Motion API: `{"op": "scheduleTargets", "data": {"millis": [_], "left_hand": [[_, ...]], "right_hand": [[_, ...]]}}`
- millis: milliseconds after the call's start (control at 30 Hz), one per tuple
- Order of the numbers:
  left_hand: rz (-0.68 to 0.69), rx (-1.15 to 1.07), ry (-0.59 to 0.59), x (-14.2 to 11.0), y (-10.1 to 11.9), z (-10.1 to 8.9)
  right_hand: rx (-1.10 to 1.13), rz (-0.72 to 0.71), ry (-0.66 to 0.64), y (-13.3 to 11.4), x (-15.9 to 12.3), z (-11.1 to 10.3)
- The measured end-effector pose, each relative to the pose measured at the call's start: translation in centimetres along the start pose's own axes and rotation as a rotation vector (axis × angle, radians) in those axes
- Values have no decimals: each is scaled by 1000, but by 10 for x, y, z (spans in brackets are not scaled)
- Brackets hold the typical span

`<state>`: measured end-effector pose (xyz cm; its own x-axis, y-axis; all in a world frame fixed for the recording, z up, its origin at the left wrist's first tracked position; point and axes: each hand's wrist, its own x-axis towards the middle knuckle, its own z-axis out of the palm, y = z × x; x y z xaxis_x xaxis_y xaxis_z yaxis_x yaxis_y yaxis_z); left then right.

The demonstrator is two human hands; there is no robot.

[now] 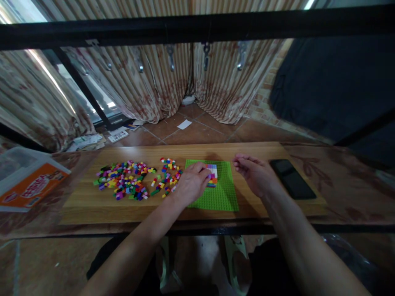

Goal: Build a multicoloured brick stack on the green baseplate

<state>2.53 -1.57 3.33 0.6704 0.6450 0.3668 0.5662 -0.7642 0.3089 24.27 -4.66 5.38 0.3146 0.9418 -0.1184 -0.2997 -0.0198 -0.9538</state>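
A green studded baseplate (224, 199) lies on the wooden board, with a block of toy bricks (212, 172) in white, purple, orange and blue built up on it. My left hand (193, 183) reaches over the plate's left half, fingers bent and drawn together at the block's left side. Its fingertips cover part of the bricks, so what they pinch is hidden. My right hand (254, 174) hovers just right of the plate, thumb and fingers pressed together. Anything between those fingertips is too small to make out.
Loose bricks form a big pile (123, 179) and a smaller one (168, 176) left of the plate. A black phone (292, 179) lies at the right. A clear tub with an orange label (33, 187) stands far left. A dark metal bar (197, 31) crosses above.
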Motion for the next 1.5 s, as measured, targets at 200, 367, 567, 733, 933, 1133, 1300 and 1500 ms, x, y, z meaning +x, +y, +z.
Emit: {"op": "scheduleTargets", "data": {"millis": [200, 367, 567, 733, 933, 1133, 1300, 1500], "left_hand": [[23, 25, 38, 6, 0, 7], [34, -15, 41, 10, 2, 12], [-5, -53, 54, 9, 2, 13], [-43, -68, 91, 5, 0, 15], [37, -64, 142, 1, -1, 18], [80, -9, 158, 0, 1, 18], [109, 58, 134, -2, 2, 16], [106, 64, 121, -3, 1, 18]], "right_hand": [[-4, 79, -55, 14, -2, 2], [-9, 143, -80, 20, -3, 9], [-22, 145, -61, 22, -3, 12], [-15, 108, -31, 19, -4, 13], [6, 36, -57, 17, -5, 13], [21, 11, -55, 18, -4, 10], [62, 30, -54, 17, -5, 10], [55, 52, -66, 16, -7, 11]]}}
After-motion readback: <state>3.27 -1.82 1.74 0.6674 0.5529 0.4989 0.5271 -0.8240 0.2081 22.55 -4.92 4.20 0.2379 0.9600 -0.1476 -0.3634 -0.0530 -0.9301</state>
